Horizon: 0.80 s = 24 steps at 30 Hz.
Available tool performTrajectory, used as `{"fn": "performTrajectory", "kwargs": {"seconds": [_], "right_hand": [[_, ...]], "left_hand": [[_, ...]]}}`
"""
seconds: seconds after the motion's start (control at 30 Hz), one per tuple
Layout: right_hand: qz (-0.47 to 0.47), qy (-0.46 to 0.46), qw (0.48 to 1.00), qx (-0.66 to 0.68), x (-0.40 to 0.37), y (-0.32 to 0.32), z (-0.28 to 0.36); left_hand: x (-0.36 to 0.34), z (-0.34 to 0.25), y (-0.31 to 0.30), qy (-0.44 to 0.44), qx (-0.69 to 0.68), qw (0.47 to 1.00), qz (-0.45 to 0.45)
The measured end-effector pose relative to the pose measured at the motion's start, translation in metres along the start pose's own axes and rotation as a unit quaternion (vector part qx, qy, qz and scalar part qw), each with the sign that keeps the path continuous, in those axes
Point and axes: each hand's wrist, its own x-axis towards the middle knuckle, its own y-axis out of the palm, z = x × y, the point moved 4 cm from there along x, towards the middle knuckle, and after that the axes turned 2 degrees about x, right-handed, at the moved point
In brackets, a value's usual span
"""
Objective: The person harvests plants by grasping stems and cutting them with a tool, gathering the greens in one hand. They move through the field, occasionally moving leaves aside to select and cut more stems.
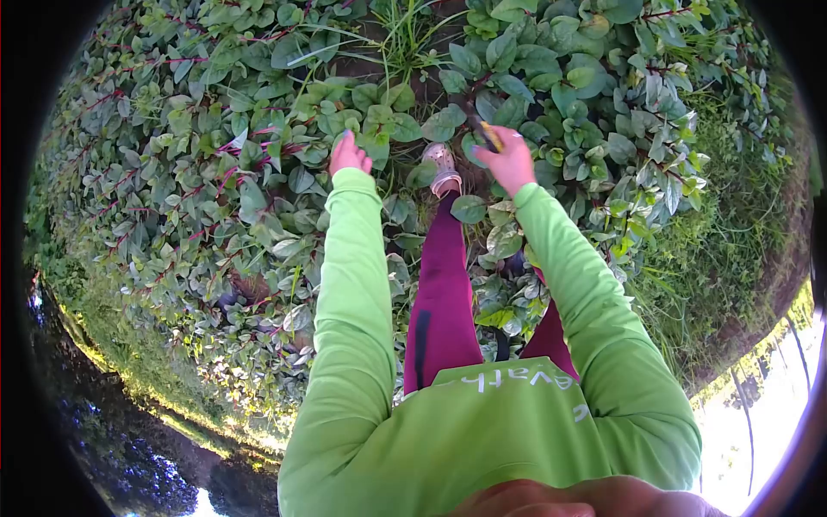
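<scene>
My left hand (348,156) is over the leafy plants, its fingers partly bent and apart, close to several broad green leaves (376,123). Nothing shows in it. Across from it, my right hand (510,161) is closed around a hand tool (491,137) with a black and yellow handle. The tool's dark far end points up and away among the leaves, and its shape is hard to make out there. Between the two hands, a light-coloured shoe (440,158) stands among the plants.
Dense plants with red-purple stems (228,179) spread on both sides. A tuft of long grass (405,43) grows ahead over brown soil. Lower green growth (732,233) borders the right side. My legs in maroon trousers (441,297) stand within the foliage.
</scene>
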Motion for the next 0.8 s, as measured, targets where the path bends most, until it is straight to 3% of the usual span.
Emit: {"fn": "performTrajectory", "kwargs": {"seconds": [0.03,0.07,0.13,0.17,0.27,0.33,0.4,0.47,0.5,0.57,0.63,0.7,0.77,0.8], "right_hand": [[0.02,-0.069,0.997,-0.027,0.007,0.027,0.009],[0.044,-0.095,0.995,-0.006,0.01,0.051,0.032],[0.105,-0.125,0.987,0.015,0.017,0.1,0.063],[0.187,-0.067,0.979,0.044,0.02,0.122,0.073],[0.212,-0.139,0.967,-0.02,0.024,0.174,0.064],[0.246,-0.032,0.965,-0.081,0.015,0.183,0.054],[0.195,-0.051,0.979,0.013,-0.015,0.172,0.051],[0.259,-0.065,0.962,-0.051,-0.042,0.169,0.041],[0.305,-0.096,0.946,-0.045,-0.056,0.165,0.034],[0.39,-0.135,0.91,-0.045,-0.07,0.154,0.023],[0.408,-0.048,0.907,-0.094,-0.05,0.121,0.034],[0.27,-0.063,0.934,-0.227,-0.013,0.091,0.043],[0.228,-0.104,0.897,-0.365,0.025,0.081,0.055],[0.228,-0.102,0.897,-0.365,0.041,0.088,0.054]], "left_hand": [[-0.004,0.004,0.015,-0.065,0.017,0.997,-0.027],[-0.008,0.002,0.025,-0.07,0.019,0.997,-0.027],[-0.014,0.01,0.047,-0.246,-0.164,0.953,0.061],[0.02,0.027,0.038,-0.207,-0.144,0.942,0.22],[0.038,0.037,0.016,-0.145,-0.094,0.975,0.138],[0.028,0.05,-0.003,-0.262,-0.153,0.937,0.174],[0.016,0.057,-0.017,-0.261,-0.147,0.93,0.212],[-0.011,0.061,-0.01,-0.26,-0.168,0.915,0.258],[-0.005,0.084,-0.019,-0.305,-0.147,0.904,0.262],[-0.005,0.117,-0.036,-0.271,-0.071,0.923,0.266],[-0.019,0.131,-0.046,-0.165,0.029,0.967,0.192],[-0.058,0.117,-0.049,-0.168,0.023,0.97,0.172],[-0.072,0.122,-0.055,-0.176,-0.037,0.973,0.145],[-0.076,0.124,-0.056,-0.177,-0.035,0.973,0.146]]}}
